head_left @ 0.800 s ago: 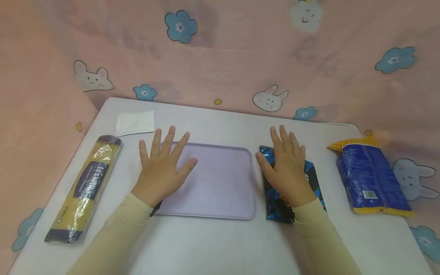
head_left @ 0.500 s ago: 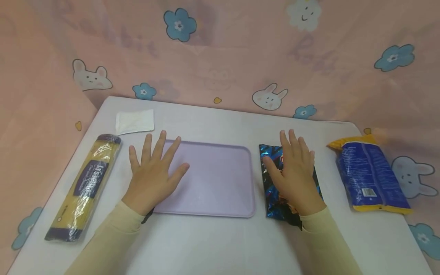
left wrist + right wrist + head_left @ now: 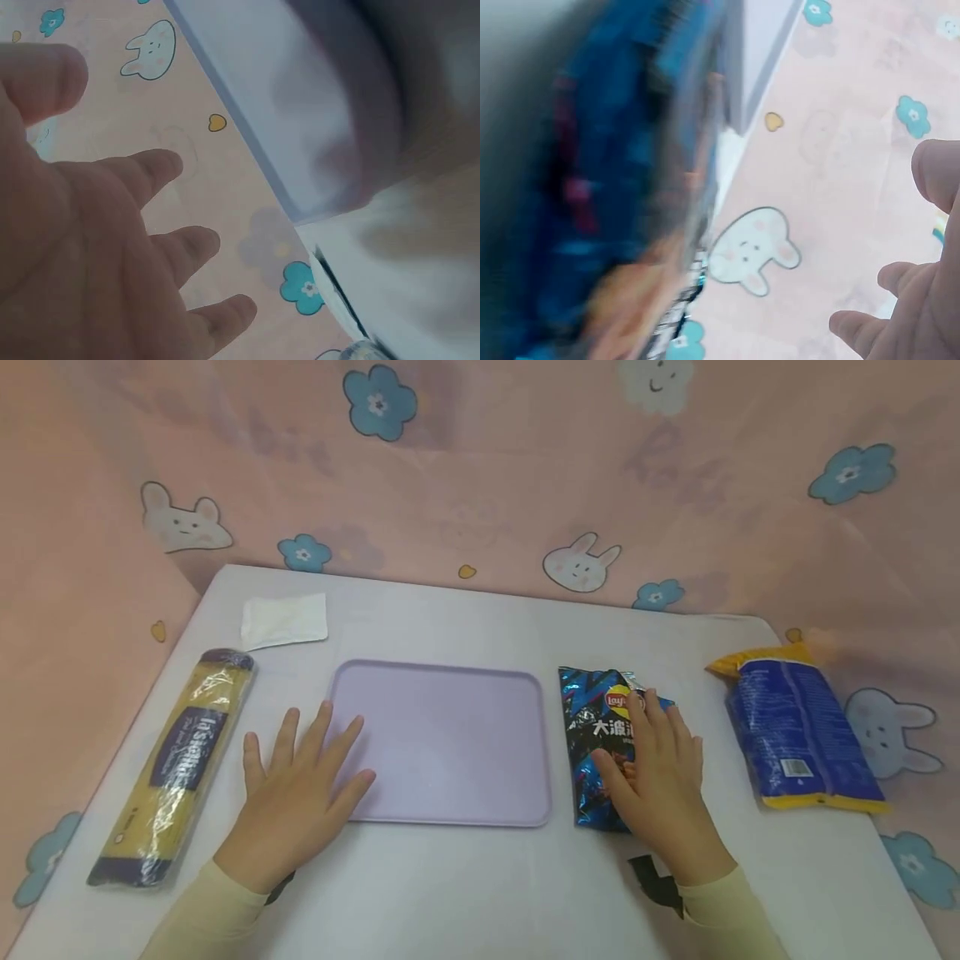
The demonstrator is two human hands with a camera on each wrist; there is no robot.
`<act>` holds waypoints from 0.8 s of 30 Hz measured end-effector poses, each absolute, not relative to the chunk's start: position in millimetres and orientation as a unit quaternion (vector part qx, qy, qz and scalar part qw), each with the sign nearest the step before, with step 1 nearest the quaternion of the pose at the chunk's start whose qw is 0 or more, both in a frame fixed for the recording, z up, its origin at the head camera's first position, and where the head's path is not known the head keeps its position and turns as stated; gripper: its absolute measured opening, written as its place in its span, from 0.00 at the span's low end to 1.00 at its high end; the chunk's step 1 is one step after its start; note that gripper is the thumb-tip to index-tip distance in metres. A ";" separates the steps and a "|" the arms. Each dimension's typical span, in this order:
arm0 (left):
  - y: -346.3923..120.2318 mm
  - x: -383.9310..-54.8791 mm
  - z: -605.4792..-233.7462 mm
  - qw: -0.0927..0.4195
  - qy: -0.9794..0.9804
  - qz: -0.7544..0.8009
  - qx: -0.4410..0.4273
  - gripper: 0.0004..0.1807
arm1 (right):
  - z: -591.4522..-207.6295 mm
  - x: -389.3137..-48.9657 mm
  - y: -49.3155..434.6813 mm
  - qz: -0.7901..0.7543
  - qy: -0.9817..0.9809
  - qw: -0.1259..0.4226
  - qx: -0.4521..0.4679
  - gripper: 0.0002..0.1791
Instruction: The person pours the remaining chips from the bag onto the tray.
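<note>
My left hand (image 3: 296, 806), fingers spread and straight, hovers over the left edge of a pale purple tray (image 3: 442, 743) and holds nothing. Over the right part of a blue and black Lay's chip bag (image 3: 585, 718) is my right hand (image 3: 663, 785), its fingers extended and its grasp empty; it hides part of the bag's print. In the left wrist view the left palm and fingers (image 3: 180, 259) show straight. The right wrist view has the chip bag (image 3: 622, 180) large and blurred, with the right fingers (image 3: 862, 330) apart from it.
To the left lies a long yellow pack of spaghetti (image 3: 176, 768) with dark ends. A flat white packet (image 3: 285, 620) rests at the back left. On the right is a blue and yellow bag (image 3: 806, 731). A printed pink cloth (image 3: 480, 468) hangs behind the white table (image 3: 465, 902).
Both hands have drawn back toward the near edge, the left also leftward and the right also rightward. More of the tray and of the chip bag shows. The things on the table stay put.
</note>
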State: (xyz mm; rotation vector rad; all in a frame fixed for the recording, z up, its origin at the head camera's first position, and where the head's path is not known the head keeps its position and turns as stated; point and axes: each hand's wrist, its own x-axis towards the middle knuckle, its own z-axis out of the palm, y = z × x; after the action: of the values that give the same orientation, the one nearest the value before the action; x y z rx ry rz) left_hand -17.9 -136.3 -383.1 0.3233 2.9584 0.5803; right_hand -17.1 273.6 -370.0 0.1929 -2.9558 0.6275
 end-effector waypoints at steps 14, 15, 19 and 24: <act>-140.3 4.2 -408.4 0.066 0.974 0.187 0.105 0.32 | -407.9 12.4 270.3 0.183 -0.982 -0.026 0.044 0.50; -140.1 4.7 -409.4 0.069 0.974 0.189 0.105 0.32 | -409.4 13.2 269.8 0.183 -0.981 -0.046 0.040 0.51; -138.7 5.5 -410.9 0.085 0.971 0.198 0.103 0.31 | -410.9 14.5 268.7 0.182 -0.978 -0.097 0.031 0.56; -136.7 3.3 -406.9 0.094 0.970 0.200 0.101 0.30 | -413.4 12.9 268.6 0.174 -0.978 -0.108 0.035 0.61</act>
State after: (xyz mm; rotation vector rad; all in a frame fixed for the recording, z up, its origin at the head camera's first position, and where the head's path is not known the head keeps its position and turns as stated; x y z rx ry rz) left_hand 3.3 -136.7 -406.9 0.2991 2.8780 0.5937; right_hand 12.9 268.6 -413.4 0.1189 -3.3052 0.5863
